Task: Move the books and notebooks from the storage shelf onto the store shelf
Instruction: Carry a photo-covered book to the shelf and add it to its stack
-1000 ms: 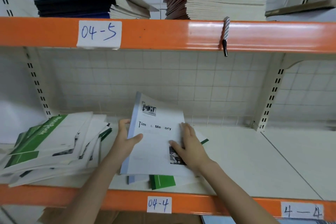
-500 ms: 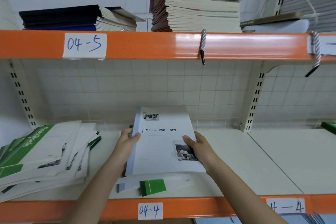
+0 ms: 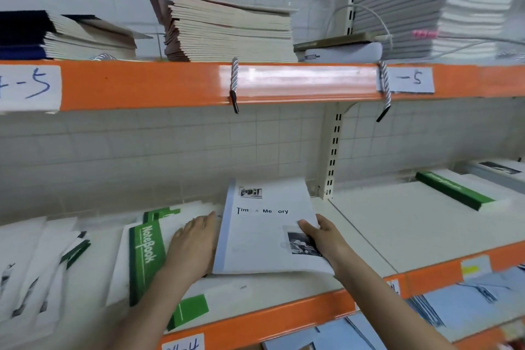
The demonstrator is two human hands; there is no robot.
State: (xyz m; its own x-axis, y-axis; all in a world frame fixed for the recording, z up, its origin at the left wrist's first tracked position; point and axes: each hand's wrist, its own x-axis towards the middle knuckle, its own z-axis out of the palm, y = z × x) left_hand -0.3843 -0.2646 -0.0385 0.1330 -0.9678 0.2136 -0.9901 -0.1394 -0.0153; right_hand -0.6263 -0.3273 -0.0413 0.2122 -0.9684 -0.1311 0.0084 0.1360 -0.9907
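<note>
So from where I'm watching, the white "Time & Memory" book [image 3: 267,229] sits mid-shelf on the cream shelf board [image 3: 377,224], lifted a bit at its near edge, over a green-and-white notebook [image 3: 143,253] lying flat underneath. The book's long axis runs roughly 6 to 12 o'clock, leaning slightly toward 1, spine on the 9 o'clock side.

Right hand [image 3: 326,239] is the one actually carrying it: thumb on top of the cover by the little photo, fingers tucked under the 3 o'clock edge, so that grip is closed on the book. Left hand [image 3: 194,244] lies at the spine side with fingers straight and flat, more steadying than holding. I can't tell if it touches the spine or just the notebook below.

The open stretch of shelf is off at 2 to 3 o'clock past the upright post [image 3: 333,156], where a green-spined stack [image 3: 454,190] already sits. So I'd guess the book goes rightward, which makes the right hand the lead and the left one free to let go. A one-sided pinch on a floppy cover could let it sag, worth watching.
</note>
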